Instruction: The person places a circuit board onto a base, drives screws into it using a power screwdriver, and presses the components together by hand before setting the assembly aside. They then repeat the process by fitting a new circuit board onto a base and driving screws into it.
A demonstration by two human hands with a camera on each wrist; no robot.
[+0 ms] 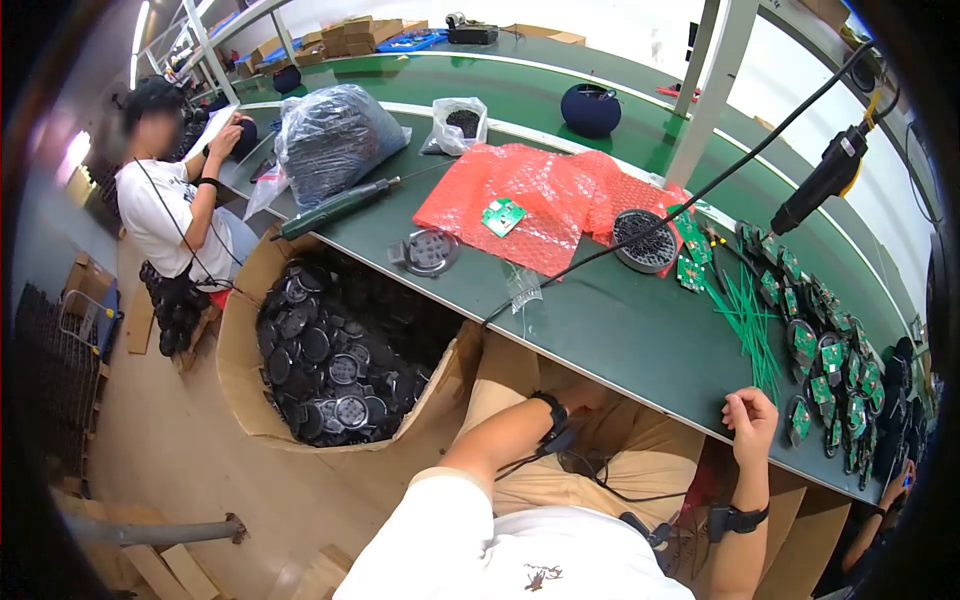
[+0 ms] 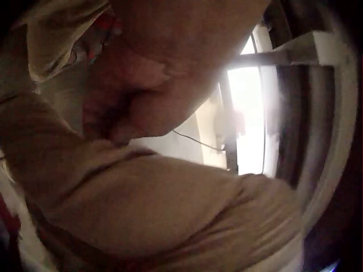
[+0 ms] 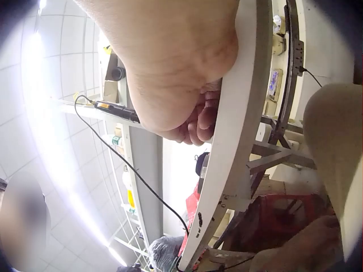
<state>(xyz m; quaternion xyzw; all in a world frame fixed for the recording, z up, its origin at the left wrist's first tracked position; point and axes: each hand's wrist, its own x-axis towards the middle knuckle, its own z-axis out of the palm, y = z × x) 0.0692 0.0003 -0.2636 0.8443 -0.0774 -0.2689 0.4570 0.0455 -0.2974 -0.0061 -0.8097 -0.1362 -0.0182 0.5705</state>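
Observation:
My left hand [image 1: 587, 396] rests low over the lap, partly in the shade of the table. In the left wrist view the same hand [image 2: 136, 96] lies on the tan trousers [image 2: 164, 209], its fingers loosely bent and nothing showing in them. At the table's front edge, my right hand [image 1: 752, 422] rests with loosely curled fingers and no object in it. The right wrist view has those fingers [image 3: 198, 126] against the pale table edge [image 3: 229, 153]. Nearest to the right hand are green cable ties [image 1: 748, 325] and several round black parts with green circuit boards [image 1: 799, 420].
A carton [image 1: 245, 400] of black round parts stands left of my legs. On the table are red bubble wrap [image 1: 520, 190], a dish of screws [image 1: 645, 240] and a green electric screwdriver [image 1: 335, 208]. Another screwdriver [image 1: 825, 180] hangs at right. A person [image 1: 175, 200] sits at left.

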